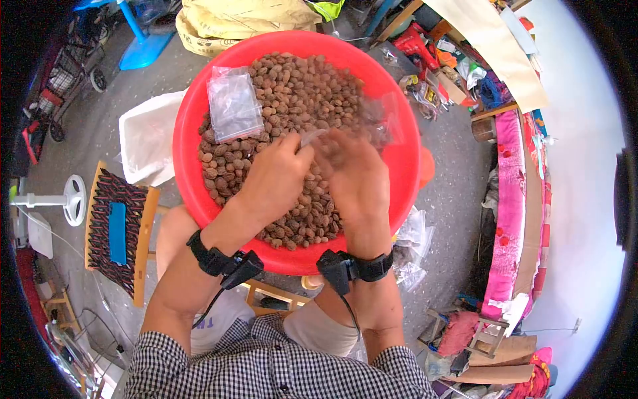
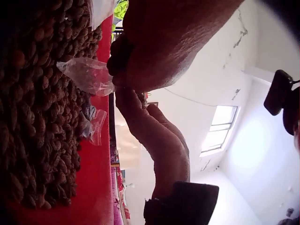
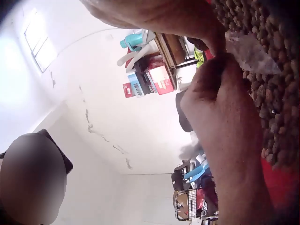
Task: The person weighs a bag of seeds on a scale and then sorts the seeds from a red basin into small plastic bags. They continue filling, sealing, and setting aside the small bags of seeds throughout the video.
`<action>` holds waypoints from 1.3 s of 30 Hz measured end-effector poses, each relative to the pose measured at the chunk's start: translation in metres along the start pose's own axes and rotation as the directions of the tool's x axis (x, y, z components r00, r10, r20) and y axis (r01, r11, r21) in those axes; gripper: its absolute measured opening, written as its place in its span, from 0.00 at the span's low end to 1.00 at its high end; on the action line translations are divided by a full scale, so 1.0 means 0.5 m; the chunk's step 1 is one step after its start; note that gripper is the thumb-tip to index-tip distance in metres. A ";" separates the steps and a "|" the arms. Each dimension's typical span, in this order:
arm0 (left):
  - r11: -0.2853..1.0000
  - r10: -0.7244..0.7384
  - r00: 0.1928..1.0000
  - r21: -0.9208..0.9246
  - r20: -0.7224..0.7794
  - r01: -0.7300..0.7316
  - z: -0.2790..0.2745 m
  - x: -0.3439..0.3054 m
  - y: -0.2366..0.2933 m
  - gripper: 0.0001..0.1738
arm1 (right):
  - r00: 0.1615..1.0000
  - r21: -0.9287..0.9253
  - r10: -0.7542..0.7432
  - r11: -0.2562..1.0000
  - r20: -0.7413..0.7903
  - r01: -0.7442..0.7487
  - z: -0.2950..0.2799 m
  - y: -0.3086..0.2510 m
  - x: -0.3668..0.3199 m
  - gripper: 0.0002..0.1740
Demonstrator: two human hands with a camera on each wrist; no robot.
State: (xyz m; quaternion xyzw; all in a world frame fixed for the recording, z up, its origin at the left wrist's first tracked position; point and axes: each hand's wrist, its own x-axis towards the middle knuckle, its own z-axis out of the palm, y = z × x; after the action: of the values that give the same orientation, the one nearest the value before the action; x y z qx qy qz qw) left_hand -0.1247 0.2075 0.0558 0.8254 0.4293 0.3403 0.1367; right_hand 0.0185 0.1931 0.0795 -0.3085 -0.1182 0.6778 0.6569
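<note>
Brown ridged nuts [image 1: 306, 90] fill much of a red basin [image 1: 193, 179]. Over them, the left hand [image 1: 276, 176] pinches a small clear bag [image 1: 312, 136] with curled fingers. That bag [image 2: 89, 76] hangs below the joined fingertips in the left wrist view. Beside it, the right hand [image 1: 359, 179] has bent fingers, blurred in the head view, close against the left fingers; its exact hold is hidden. A stack of flat clear bags [image 1: 236, 106] lies on the nuts at the basin's left, and more clear plastic [image 1: 385, 120] lies at the right.
A white tub [image 1: 149, 139] stands left of the basin, near a woven stool [image 1: 116, 233]. Clear plastic bags [image 1: 413, 246] lie on the floor at the right. A yellow sack [image 1: 239, 23] is behind the basin. The person's knees are beside its near edge.
</note>
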 end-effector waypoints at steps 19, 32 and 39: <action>0.991 -0.021 1.000 -0.129 0.003 0.022 -0.013 0.005 -0.006 0.12 | 0.996 -0.569 -0.090 0.820 -0.018 0.064 -0.013 0.005 0.003 0.18; 0.989 -0.017 1.000 -0.144 -0.018 0.014 -0.012 0.005 -0.019 0.10 | 0.997 -0.691 -0.076 0.721 -0.019 0.042 0.027 0.004 -0.016 0.23; 0.982 -0.053 0.998 -0.179 0.024 0.056 -0.010 0.002 -0.021 0.16 | 0.998 -0.670 -0.039 0.742 -0.052 -0.006 0.029 -0.003 -0.025 0.27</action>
State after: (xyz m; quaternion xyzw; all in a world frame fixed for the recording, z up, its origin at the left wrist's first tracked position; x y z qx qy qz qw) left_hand -0.1342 0.2141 0.0547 0.8008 0.4181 0.3657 0.2239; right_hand 0.0109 0.1847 0.0953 -0.5439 -0.3356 0.5742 0.5117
